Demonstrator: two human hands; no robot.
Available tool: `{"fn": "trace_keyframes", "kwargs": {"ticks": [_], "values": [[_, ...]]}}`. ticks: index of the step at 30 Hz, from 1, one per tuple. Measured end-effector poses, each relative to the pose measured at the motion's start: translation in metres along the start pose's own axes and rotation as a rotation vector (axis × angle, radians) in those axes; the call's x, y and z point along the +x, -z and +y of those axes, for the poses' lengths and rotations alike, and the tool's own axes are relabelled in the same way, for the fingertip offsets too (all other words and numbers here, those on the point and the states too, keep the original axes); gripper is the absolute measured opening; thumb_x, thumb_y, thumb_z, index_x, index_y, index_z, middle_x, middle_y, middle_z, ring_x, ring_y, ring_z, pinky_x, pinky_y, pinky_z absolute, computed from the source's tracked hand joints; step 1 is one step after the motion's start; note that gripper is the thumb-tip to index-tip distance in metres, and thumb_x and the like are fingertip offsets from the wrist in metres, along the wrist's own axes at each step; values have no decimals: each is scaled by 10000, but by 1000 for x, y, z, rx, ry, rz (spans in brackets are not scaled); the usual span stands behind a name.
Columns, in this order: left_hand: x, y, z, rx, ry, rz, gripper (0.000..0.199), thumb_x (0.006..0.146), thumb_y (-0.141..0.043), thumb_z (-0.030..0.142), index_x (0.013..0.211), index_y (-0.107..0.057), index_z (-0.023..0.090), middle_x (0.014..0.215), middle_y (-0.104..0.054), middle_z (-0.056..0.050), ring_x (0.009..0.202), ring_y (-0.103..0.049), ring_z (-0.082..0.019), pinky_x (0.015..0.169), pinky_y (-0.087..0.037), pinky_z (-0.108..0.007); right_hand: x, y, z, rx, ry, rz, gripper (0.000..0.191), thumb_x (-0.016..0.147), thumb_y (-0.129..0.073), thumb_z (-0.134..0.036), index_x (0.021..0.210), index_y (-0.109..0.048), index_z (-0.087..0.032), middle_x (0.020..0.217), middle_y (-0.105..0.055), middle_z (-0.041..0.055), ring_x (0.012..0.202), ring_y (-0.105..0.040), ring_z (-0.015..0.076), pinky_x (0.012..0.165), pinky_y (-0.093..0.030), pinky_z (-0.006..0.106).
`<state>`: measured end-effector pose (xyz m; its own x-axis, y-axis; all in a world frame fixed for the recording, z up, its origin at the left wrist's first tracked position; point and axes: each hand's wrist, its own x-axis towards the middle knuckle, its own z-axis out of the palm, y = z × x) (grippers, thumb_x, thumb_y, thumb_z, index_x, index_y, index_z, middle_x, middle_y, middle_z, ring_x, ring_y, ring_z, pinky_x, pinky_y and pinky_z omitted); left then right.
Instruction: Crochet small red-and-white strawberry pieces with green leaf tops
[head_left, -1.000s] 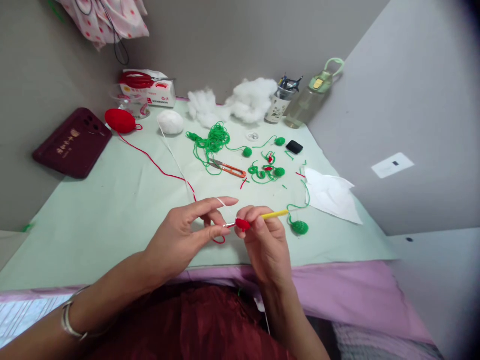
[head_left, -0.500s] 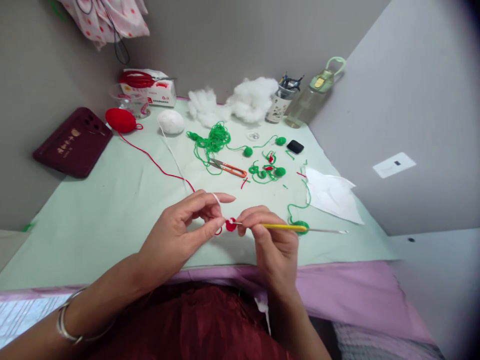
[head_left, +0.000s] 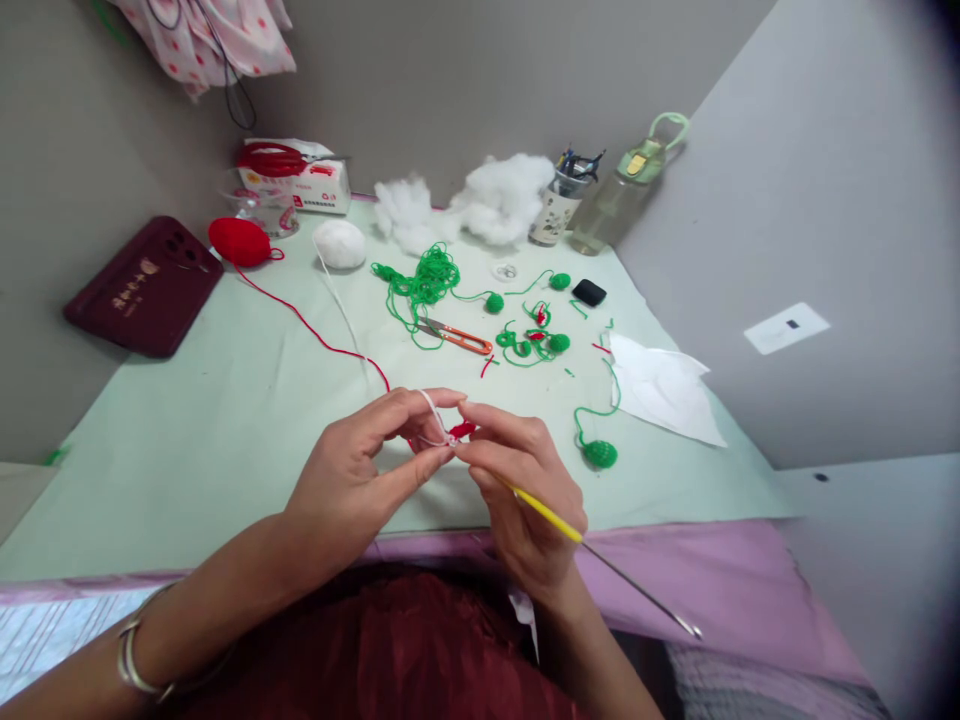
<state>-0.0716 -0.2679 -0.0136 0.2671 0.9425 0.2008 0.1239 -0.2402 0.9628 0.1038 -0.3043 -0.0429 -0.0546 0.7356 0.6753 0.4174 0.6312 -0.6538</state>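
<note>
Between the thumb and fingers of my left hand (head_left: 360, 455) is a small red and white crochet piece (head_left: 461, 430), pinched at its edge. White yarn loops over my left index finger and runs back to a white yarn ball (head_left: 340, 245). My right hand (head_left: 525, 490) grips a crochet hook (head_left: 551, 515) with a yellow handle, its long metal end slanting down to the right. The hook's working tip is hidden by my fingers. My right fingertips touch the crochet piece. Red yarn (head_left: 322, 343) trails from under my left hand to a red ball (head_left: 240, 242).
Orange thread snips (head_left: 457, 337) lie beyond my hands, near tangled green yarn (head_left: 431, 275) and several small green crocheted pieces. A green crocheted ball (head_left: 600, 454) sits right of my hand. White stuffing (head_left: 502, 200), a pen cup (head_left: 559, 205) and a bottle (head_left: 626, 195) stand at the back.
My right hand has turned, swinging the hook from nearly level to a steep downward slant. Its fingertips have moved left onto the crochet piece, which is now tilted and partly covered.
</note>
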Motion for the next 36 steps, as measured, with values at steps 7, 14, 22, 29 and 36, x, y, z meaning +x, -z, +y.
{"fn": "trace_keyframes", "kwargs": {"ticks": [7,14,22,29,36], "values": [[-1,2,-1,19,36,10,290,912,-747,238,1202,-770,236,891,-747,7,829,-702,-137,829,-575,-242,-2,-7,0,37,-36,78,261,1014,-600,-125,1164,-745,-282,1073,-793,64,998,-751,205,805,-633,364],[-2,1,-3,141,-61,61,256,933,-718,217,1184,-768,216,892,-777,-7,810,-724,-151,852,-578,-263,-7,-14,0,31,-57,149,272,1023,-580,-122,1199,-717,-278,969,-786,44,936,-743,205,790,-635,391],[-8,-3,-10,85,-11,78,244,934,-735,218,1175,-766,226,920,-786,10,823,-730,-129,862,-570,-236,-10,-18,0,73,-92,213,261,1024,-584,-119,1191,-727,-260,943,-770,31,893,-724,186,779,-603,376],[-10,-13,-10,-276,230,112,235,893,-784,252,1128,-767,238,879,-761,27,842,-719,-127,820,-568,-229,-8,-26,-7,179,-190,300,241,1028,-565,-98,1103,-749,-234,877,-738,3,757,-685,131,701,-584,300],[-7,-13,-5,-560,403,40,394,823,-881,280,1200,-769,257,791,-706,50,774,-653,-100,783,-524,-212,-18,-25,4,-214,102,249,317,984,-636,-85,1229,-749,-251,1000,-731,50,912,-712,178,760,-623,316]]}}
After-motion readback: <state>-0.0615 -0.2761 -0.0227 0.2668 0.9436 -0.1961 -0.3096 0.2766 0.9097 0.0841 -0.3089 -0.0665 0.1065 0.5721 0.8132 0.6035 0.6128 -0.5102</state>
